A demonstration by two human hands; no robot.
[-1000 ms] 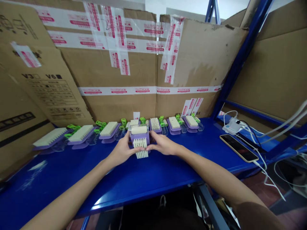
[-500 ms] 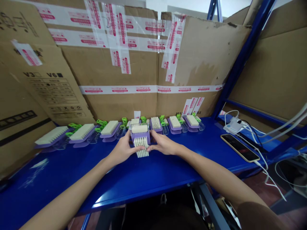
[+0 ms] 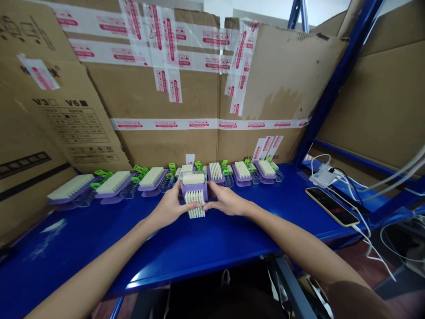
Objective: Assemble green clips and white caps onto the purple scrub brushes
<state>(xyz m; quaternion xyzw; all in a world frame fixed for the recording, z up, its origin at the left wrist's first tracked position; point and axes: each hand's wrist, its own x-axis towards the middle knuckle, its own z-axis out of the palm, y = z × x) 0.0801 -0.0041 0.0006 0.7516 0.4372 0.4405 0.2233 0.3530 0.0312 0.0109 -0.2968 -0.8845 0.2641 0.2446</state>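
Both my hands are closed on a purple scrub brush (image 3: pixel 195 204) with cream bristles turned toward me. A clear compartment at its upper end holds a cream bar (image 3: pixel 193 178). My left hand (image 3: pixel 170 206) grips the brush's left side, and my right hand (image 3: pixel 228 200) grips its right side. Both thumbs press on the bristles and their tips nearly meet. Behind the held brush, partly hidden by it, another brush (image 3: pixel 187 168) lies in a row of similar ones. Some fingers are hidden behind the brush.
Several purple brushes with green clips line the back of the blue shelf (image 3: pixel 212 248), among them a left-end brush (image 3: pixel 71 187) and a right-end brush (image 3: pixel 266 168). Taped cardboard (image 3: pixel 166 146) stands behind. A phone (image 3: pixel 332 206), a white power strip (image 3: pixel 323 175) and cables occupy the right.
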